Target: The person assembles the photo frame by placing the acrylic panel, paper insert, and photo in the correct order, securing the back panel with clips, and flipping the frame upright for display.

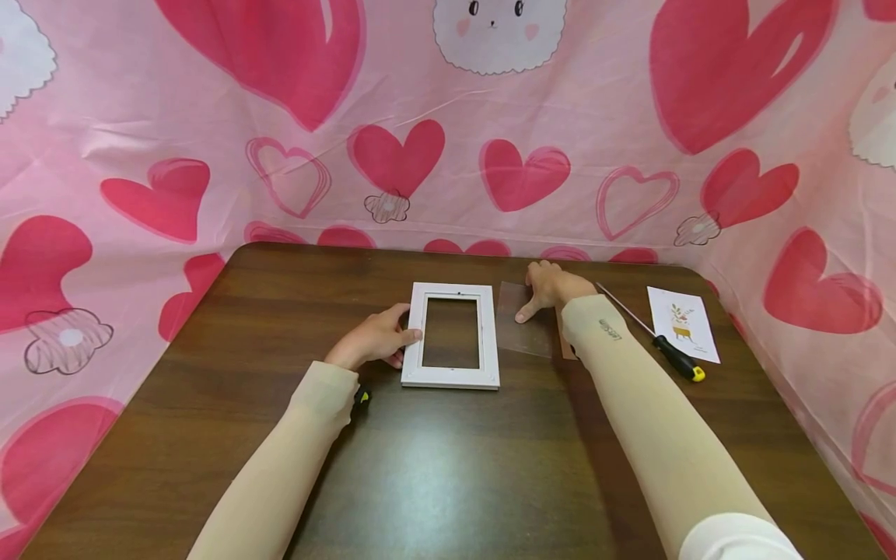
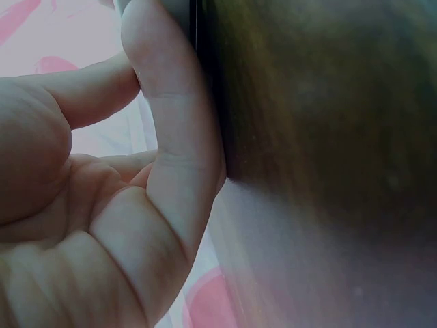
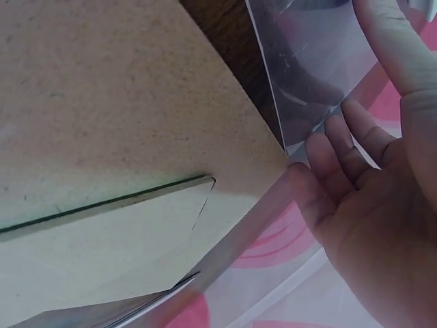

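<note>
A white picture frame [image 1: 451, 377] with an open middle lies on the table. My left hand [image 1: 378, 338] holds its left side, thumb on top and fingers along the outer edge; the left wrist view shows those fingers [image 2: 181, 137] close up. To the right of the frame is a clear plastic sheet [image 1: 521, 334]. My right hand [image 1: 556, 288] pinches this sheet, with the thumb over its face and the fingers [image 3: 324, 160] at its far edge. Beneath the right wrist sits a brown backing board [image 3: 123, 102] with a cut stand flap [image 3: 102, 253], mostly hidden in the head view.
A screwdriver [image 1: 675, 358] with a black and yellow handle lies right of the right forearm. Beyond it is a white card [image 1: 682, 323] printed with a plant picture. A pink heart-patterned cloth [image 1: 455, 101] hangs behind and beside the brown wooden table [image 1: 420, 474].
</note>
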### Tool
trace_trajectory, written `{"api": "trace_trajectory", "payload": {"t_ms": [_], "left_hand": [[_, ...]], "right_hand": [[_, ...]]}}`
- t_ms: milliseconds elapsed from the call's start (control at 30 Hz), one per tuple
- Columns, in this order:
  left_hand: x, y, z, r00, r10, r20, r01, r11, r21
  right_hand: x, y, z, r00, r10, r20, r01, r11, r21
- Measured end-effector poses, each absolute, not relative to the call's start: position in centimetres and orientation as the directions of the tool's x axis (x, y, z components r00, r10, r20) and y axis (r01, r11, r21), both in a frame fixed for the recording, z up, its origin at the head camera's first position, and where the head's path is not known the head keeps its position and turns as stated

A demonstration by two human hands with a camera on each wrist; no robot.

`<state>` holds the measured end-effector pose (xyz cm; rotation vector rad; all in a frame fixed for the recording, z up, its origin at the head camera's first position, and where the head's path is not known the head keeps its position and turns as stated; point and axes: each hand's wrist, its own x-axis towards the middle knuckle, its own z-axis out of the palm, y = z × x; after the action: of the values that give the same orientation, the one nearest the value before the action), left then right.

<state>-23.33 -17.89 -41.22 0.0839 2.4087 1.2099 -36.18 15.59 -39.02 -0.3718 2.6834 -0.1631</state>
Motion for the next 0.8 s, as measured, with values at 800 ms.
{"api": "trace_trajectory", "payload": {"t_ms": [800], "left_hand": [[-23.32, -17.84, -41.06, -0.899, 0.247, -0.361, -0.138, 0.622, 0.771]], "right_hand": [[-35.98, 14.82, -38.50, -0.871, -0.317, -0.374, -0.274, 0.947, -0.166]]}}
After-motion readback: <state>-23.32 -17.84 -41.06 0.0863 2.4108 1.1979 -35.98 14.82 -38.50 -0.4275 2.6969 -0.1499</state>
